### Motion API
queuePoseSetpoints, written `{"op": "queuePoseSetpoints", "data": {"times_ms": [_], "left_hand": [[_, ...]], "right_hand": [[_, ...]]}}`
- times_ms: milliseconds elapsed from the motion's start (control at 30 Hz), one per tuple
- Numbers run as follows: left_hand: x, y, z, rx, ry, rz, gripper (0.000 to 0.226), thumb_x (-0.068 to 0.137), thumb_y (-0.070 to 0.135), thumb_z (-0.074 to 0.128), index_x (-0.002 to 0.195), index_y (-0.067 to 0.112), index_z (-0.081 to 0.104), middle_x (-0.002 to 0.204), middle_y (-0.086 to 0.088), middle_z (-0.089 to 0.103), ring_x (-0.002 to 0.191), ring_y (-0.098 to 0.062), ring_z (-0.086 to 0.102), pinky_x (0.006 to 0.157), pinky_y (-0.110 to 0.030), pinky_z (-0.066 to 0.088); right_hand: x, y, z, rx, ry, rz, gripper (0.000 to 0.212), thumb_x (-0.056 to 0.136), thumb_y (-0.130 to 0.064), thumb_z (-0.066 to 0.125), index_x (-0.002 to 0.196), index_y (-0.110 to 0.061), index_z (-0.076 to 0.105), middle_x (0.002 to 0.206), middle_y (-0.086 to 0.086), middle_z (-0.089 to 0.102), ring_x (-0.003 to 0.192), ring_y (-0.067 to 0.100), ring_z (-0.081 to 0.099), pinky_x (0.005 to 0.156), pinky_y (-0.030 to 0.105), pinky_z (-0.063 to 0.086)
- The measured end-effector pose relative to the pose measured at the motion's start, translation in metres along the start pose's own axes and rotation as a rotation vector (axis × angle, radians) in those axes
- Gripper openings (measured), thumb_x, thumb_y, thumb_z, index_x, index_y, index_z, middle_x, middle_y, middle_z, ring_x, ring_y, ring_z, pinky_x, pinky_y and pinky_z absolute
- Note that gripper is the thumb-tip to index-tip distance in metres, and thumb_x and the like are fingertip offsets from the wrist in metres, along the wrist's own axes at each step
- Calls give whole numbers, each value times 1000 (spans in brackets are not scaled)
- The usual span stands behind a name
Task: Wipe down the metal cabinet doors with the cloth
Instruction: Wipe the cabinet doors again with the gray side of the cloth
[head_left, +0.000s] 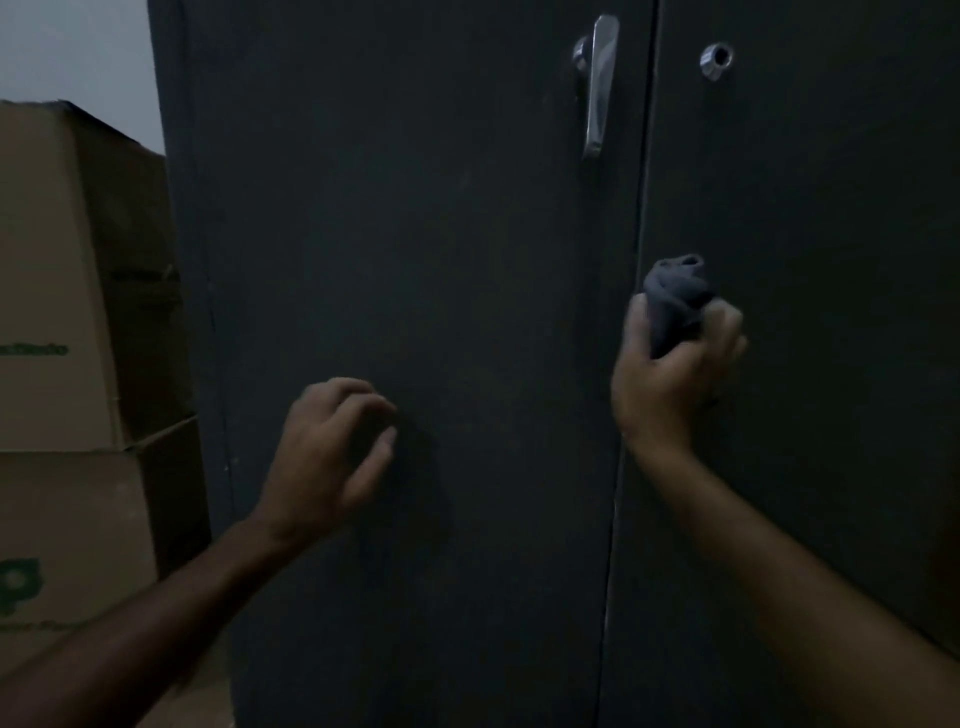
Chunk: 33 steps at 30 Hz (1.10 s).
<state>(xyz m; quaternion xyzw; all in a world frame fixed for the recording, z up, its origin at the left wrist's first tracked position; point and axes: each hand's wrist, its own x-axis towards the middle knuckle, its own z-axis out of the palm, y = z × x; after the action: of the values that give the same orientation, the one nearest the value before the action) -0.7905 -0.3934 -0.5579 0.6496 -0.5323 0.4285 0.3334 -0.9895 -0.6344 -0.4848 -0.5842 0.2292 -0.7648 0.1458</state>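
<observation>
- Two dark metal doors, left door (415, 312) and right door (831, 260), both closed, meeting at a narrow vertical seam (626, 364) that runs the full height of the view.
- Grey cloth (675, 301) bunched into a wad in the right hand (670, 374), fingers (724, 325) curled round it, thumb on the near side; wad poking up above the fist, close to the seam at the inner edge of the right door. Cannot tell whether fabric presses the metal or sits just off it.
- Bunched rather than spread flat: probably for a firm grip and a thick pad, at the cost of a narrow wiping path per stroke.
- Left hand (332, 452) holding nothing, fingers loosely curled, tips near or against the left door at mid height; likely bracing the panel so it does not rattle or flex under pressure. Contact itself too dim to confirm.
- Chrome lever handle (597, 83) high on the left door beside the seam, round lock (717, 60) high on the right door: both stand proud, likely to snag cloth on upward strokes.
- Open room: broad bare panel across both doors below the hardware, plenty of flat run downward and toward the right.
- Left limit: cabinet's outer edge (208, 364), with stacked cardboard boxes (62, 312) just beside it, tight for an elbow.
- Dim light, so streaks or dust on the doors not readable; progress not judged.
</observation>
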Motion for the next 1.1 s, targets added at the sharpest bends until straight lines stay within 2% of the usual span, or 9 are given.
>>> {"op": "queuePoseSetpoints", "data": {"times_ms": [200,400,467,567,633,800,867,1000,1100], "left_hand": [[-71,-82,-8,390,-149,241,53,97,41,53,137,7,57,145,-22,53,140,-40,46,114,-51,34],[-85,-112,-7,427,-215,340,60,101,40,52,150,5,51,160,-20,43,155,-35,32,124,-54,30],[-87,-116,-6,413,-211,345,60,102,41,51,151,6,50,162,-20,41,157,-33,26,125,-53,28],[-86,-114,-3,400,-168,339,58,101,39,53,148,4,54,159,-20,44,155,-34,31,125,-53,29],[-85,-112,-2,401,-146,336,56,100,37,54,144,2,57,156,-21,48,151,-35,37,125,-51,29],[-84,-110,-8,420,-116,299,50,99,33,54,139,4,61,148,-23,55,142,-39,48,117,-52,38],[-84,-109,-10,425,-100,273,50,98,35,55,138,5,62,147,-22,55,140,-39,49,114,-52,41],[-84,-112,-11,444,-87,232,56,95,41,57,139,8,59,146,-20,55,137,-38,49,113,-48,38],[-90,-114,-7,442,-45,216,50,92,43,61,129,9,59,138,-19,56,127,-37,53,107,-48,41]], "right_hand": [[-76,48,49,-251,-437,-545,43,99,-43,60,128,-12,52,168,16,21,155,45,10,120,59,22],[-98,111,20,-254,-911,-1233,55,100,-49,51,144,-16,51,168,12,20,157,39,8,109,60,42],[-48,93,35,-238,-749,-1113,57,102,-49,46,148,-16,44,167,14,20,156,41,8,112,63,36],[20,6,90,-312,-363,-681,67,103,-56,41,156,-17,39,167,21,19,154,49,11,122,58,20],[7,-44,117,-262,-335,-599,68,102,-56,41,157,-18,38,167,22,19,154,48,10,123,57,16],[-121,31,69,-142,-895,-1356,53,102,-42,51,148,-15,51,168,12,22,158,35,7,123,52,21],[-98,59,49,-145,-905,-1406,51,99,-38,57,147,-20,53,168,8,24,158,32,9,122,52,23],[-2,-4,91,-193,-475,-974,51,103,-42,51,148,-19,52,166,14,27,155,42,16,116,51,32],[3,-92,146,-191,-312,-698,61,103,-54,41,156,-24,41,167,15,23,155,44,13,123,53,16]]}}
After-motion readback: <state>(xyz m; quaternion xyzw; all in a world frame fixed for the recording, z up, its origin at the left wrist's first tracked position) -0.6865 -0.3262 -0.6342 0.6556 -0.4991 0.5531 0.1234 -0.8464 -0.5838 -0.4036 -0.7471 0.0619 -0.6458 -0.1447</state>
